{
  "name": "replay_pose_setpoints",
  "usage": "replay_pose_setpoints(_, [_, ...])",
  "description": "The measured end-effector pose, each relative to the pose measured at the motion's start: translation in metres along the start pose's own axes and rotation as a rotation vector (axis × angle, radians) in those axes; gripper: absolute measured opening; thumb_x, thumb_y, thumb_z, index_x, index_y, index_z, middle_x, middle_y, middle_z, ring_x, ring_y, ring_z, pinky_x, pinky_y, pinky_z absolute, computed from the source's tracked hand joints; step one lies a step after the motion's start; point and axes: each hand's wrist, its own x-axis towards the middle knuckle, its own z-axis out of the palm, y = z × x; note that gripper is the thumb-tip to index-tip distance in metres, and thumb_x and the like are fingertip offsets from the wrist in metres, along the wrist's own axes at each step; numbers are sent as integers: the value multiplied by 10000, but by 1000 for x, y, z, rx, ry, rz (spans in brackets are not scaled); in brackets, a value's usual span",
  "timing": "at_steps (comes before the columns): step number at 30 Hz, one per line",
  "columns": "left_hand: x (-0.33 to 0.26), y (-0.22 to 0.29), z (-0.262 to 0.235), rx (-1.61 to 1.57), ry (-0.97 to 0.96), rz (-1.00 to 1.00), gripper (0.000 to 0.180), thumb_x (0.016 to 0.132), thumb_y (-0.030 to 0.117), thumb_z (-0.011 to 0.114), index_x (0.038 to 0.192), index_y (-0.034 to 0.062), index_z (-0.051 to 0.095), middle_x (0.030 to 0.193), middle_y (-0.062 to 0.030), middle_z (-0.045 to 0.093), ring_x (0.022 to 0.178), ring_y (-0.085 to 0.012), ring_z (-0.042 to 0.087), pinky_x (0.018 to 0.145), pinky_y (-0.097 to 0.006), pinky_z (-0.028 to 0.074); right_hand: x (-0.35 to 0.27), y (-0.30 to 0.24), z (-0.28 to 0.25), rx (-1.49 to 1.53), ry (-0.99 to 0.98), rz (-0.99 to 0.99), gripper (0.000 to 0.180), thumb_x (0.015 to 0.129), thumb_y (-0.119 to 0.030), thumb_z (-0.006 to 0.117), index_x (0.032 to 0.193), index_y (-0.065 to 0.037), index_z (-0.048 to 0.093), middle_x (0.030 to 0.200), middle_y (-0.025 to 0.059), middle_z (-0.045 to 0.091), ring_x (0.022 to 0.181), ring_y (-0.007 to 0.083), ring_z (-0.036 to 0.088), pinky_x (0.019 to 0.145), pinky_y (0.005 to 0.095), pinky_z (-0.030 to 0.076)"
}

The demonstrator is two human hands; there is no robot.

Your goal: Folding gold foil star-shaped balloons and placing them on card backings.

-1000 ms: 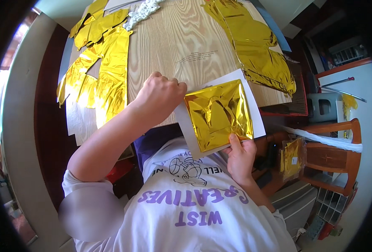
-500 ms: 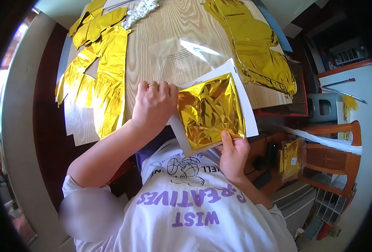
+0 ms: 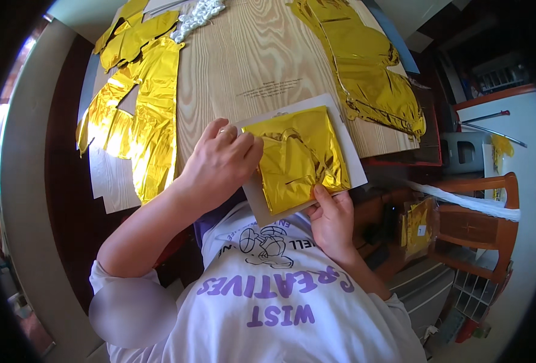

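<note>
A folded gold foil packet [image 3: 301,158] lies on a white card [image 3: 354,162] at the near edge of a light wooden table [image 3: 262,60]. My left hand [image 3: 219,162] comes in from the left, its fingers curled over the foil's left edge and pinching it. My right hand [image 3: 331,219] grips the near edge of the card, with the thumb pressed on the foil's lower corner. The card juts slightly past the table edge, above my white printed shirt.
Flat gold foil balloon shapes [image 3: 141,109] are spread on the table's left side, and more of them [image 3: 367,66] on the right. A silvery piece [image 3: 198,12] lies at the far edge. At the right stand a wooden chair [image 3: 479,224] and a small gold packet [image 3: 419,225].
The card with the foil has come down and turned flatter toward the table edge. My left hand slid lower onto the foil's left edge. My right hand shifted slightly left.
</note>
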Motion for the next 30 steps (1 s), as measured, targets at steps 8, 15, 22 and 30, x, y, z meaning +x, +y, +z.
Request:
replay_pose_setpoints(8, [-51, 1, 25, -806, 656, -708, 503, 938, 203, 651, 1385, 41, 485, 1279, -127, 580, 1115, -228, 581, 976, -398, 471, 5, 9, -8, 95, -69, 39, 317, 1007, -84, 588, 1313, -22, 534, 1247, 100, 635, 1102, 209, 648, 923, 366, 553])
replay_pose_setpoints(15, [-25, 17, -2, -1972, 638, -1077, 726, 902, 36, 699, 1525, 40, 327, 1228, -146, 655, 1111, -221, 644, 979, -350, 510, -1, 16, -16, -26, -177, 207, 400, 994, -246, 646, 1329, -52, 544, 1240, 99, 639, 1097, 197, 649, 932, 359, 516])
replay_pose_setpoints(22, [-53, 16, -1, -2013, 156, -1091, 679, 881, 51, 739, 1474, 4, 413, 1197, -100, 661, 1069, -171, 646, 982, -321, 499, 35, -71, -60, -127, -447, 266, 727, 992, -482, 581, 1494, -6, 360, 1336, 140, 606, 1153, 191, 612, 1014, 332, 466])
replay_pose_setpoints(30, [-84, 70, -21, -1999, 59, -1234, 627, 898, 154, 747, 1431, -3, 457, 1273, -96, 643, 1174, -194, 605, 1022, -353, 470, 2, -57, 0, -486, -324, 168, 371, 1051, -148, 520, 1392, -7, 483, 1264, 49, 622, 1150, 109, 567, 1008, 280, 437])
